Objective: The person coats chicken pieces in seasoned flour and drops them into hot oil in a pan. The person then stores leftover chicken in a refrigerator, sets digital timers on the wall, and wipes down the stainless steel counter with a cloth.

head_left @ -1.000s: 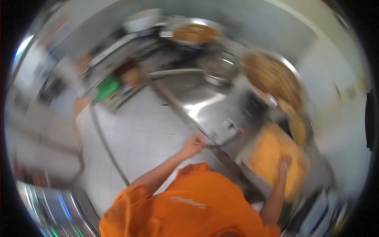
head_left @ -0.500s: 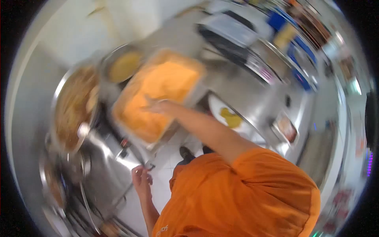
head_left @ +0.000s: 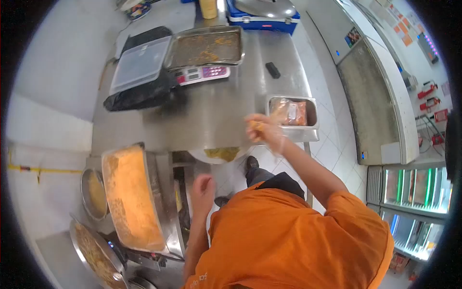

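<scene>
Our R hand (head_left: 266,131), in a clear glove (head_left: 280,144), looks closed on an orange morsel (head_left: 257,126) right of ctr, just beside the steel pan (head_left: 312,132) w/ its packet (head_left: 291,111). We'd do best w/ a snug, level grip so nothing drops on the floor (head_left: 337,166); our L hand (head_left: 203,190), lower ctr, seems half-curled, but w/ blur we can't tell if it's clasping anything.

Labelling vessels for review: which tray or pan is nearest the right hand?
The small steel pan beside the right hand; it alone holds a bagged packet. The crumb-strewn tray and the orange-filled tray sit farther off.
</scene>
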{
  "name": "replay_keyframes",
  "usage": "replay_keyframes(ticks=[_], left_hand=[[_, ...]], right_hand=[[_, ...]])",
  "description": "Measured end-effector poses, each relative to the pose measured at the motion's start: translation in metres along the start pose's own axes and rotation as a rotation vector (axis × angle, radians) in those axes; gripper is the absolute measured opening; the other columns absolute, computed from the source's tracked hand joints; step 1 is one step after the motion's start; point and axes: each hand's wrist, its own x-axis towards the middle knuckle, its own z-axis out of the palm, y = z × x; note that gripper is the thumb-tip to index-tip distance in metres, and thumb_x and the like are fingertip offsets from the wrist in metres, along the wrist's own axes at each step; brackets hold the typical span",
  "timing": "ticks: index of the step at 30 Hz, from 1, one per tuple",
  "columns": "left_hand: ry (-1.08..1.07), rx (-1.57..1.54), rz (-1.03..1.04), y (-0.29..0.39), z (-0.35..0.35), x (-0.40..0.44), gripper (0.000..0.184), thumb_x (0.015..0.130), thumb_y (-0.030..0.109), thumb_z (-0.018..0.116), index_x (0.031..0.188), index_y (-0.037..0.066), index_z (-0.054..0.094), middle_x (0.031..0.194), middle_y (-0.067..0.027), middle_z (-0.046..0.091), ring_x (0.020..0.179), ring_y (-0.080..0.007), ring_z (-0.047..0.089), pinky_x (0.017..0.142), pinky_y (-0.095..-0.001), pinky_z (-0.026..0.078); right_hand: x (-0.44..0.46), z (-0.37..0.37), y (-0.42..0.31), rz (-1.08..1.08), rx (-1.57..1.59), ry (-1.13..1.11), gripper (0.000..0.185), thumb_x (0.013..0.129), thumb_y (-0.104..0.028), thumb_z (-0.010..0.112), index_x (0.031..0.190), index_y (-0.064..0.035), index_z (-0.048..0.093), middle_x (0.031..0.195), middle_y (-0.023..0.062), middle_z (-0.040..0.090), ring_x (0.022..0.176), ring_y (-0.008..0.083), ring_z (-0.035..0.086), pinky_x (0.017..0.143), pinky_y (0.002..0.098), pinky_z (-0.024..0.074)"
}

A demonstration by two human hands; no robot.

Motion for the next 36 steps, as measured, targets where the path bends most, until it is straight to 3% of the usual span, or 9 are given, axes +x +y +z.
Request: replay_keyframes(ticks=[2, 6, 9, 19, 20, 21, 24, 31, 36], left_hand=[[-0.102, 0.236, 0.058, 0.028, 0.084, 0.072, 0.016, 0.09, 0.016, 0.069, 0.097, 0.001, 0.067, 0.094, -0.014, 0.071, 0.082, -0.0216, 0.069, 0.074, -0.0337, 0.053], [-0.102, 0.718, 0.555, 0.084, 0.256, 0.164, 0.028, 0.084, 0.028, 0.07, 0.088, 0.001, 0.069, 0.09, -0.0189, 0.07, 0.081, -0.0381, 0.069, 0.072, -0.0472, 0.055], [-0.419, 0.978, 0.386, 0.065, 0.315, 0.203, 0.026, 0.085, 0.027, 0.068, 0.086, 0.0, 0.07, 0.088, -0.0209, 0.07, 0.085, -0.0406, 0.069, 0.076, -0.0477, 0.055], [-0.313, 0.56, 0.082, 0.08, 0.265, 0.232, 0.016, 0.092, 0.009, 0.057, 0.097, 0.006, 0.072, 0.084, -0.013, 0.071, 0.077, -0.0262, 0.067, 0.073, -0.0381, 0.051], [-0.301, 0.517, 0.091, 0.087, 0.264, 0.228, 0.016, 0.093, 0.009, 0.056, 0.098, 0.005, 0.071, 0.083, -0.0124, 0.07, 0.075, -0.0249, 0.065, 0.073, -0.037, 0.05], [-0.288, 0.47, 0.103, 0.103, 0.264, 0.224, 0.016, 0.095, 0.009, 0.056, 0.099, 0.004, 0.07, 0.082, -0.0117, 0.069, 0.073, -0.0237, 0.063, 0.072, -0.0358, 0.049], [-0.325, 0.361, 0.207, 0.146, 0.271, 0.222, 0.013, 0.094, 0.01, 0.054, 0.093, 0.002, 0.064, 0.084, -0.0206, 0.067, 0.08, -0.0376, 0.065, 0.073, -0.0461, 0.048], [-0.337, 0.38, 0.399, 0.17, 0.286, 0.233, 0.017, 0.095, 0.01, 0.047, 0.086, 0.0, 0.057, 0.078, -0.0211, 0.061, 0.077, -0.0399, 0.061, 0.071, -0.0467, 0.046], [-0.286, 0.273, 0.321, 0.139, 0.272, 0.254, 0.017, 0.093, 0.013, 0.048, 0.086, -0.001, 0.056, 0.078, -0.0209, 0.061, 0.076, -0.0391, 0.061, 0.071, -0.0457, 0.046]], right_hand=[[-0.012, -0.069, -0.02, -0.067, -0.056, 0.27, 0.023, 0.095, -0.006, 0.053, 0.116, -0.0076, 0.062, 0.085, 0.0031, 0.063, 0.069, 0.0106, 0.06, 0.06, 0.0249, 0.0528], [-0.032, -0.161, -0.047, -0.132, 0.091, 0.597, 0.013, 0.098, -0.013, 0.055, 0.107, -0.009, 0.064, 0.08, 0.002, 0.061, 0.064, 0.0111, 0.057, 0.055, 0.0251, 0.0486], [-0.035, -0.198, -0.049, -0.202, 0.185, 0.613, 0.01, 0.098, -0.013, 0.058, 0.104, -0.0085, 0.064, 0.08, 0.0025, 0.062, 0.063, 0.0108, 0.055, 0.054, 0.0248, 0.047], [-0.027, -0.197, -0.075, -0.147, -0.226, 0.552, 0.014, 0.095, -0.009, 0.059, 0.107, -0.0045, 0.066, 0.083, 0.0026, 0.064, 0.071, 0.0097, 0.059, 0.063, 0.023, 0.0492], [-0.034, -0.196, -0.086, -0.025, -0.363, 0.516, 0.029, 0.093, -0.01, 0.063, 0.121, -0.003, 0.065, 0.11, 0.0076, 0.068, 0.097, 0.0163, 0.064, 0.082, 0.0288, 0.0536], [-0.031, -0.194, -0.089, -0.031, -0.326, 0.489, 0.029, 0.093, -0.01, 0.062, 0.121, -0.0032, 0.065, 0.11, 0.0078, 0.068, 0.097, 0.0164, 0.064, 0.083, 0.0289, 0.0532], [-0.028, -0.188, -0.097, -0.105, -0.198, 0.441, 0.026, 0.094, -0.009, 0.058, 0.118, -0.0037, 0.067, 0.108, 0.0087, 0.069, 0.094, 0.0157, 0.065, 0.079, 0.0291, 0.0529], [-0.03, -0.189, -0.129, -0.287, -0.563, 0.3, 0.021, 0.088, -0.005, 0.06, 0.107, -0.0048, 0.068, 0.099, 0.0063, 0.071, 0.086, 0.0152, 0.065, 0.074, 0.0323, 0.054], [-0.021, -0.168, -0.121, -0.487, -1.029, 0.285, 0.023, 0.085, -0.009, 0.061, 0.107, -0.0071, 0.07, 0.099, 0.0136, 0.072, 0.09, 0.0289, 0.069, 0.079, 0.04, 0.0543]])
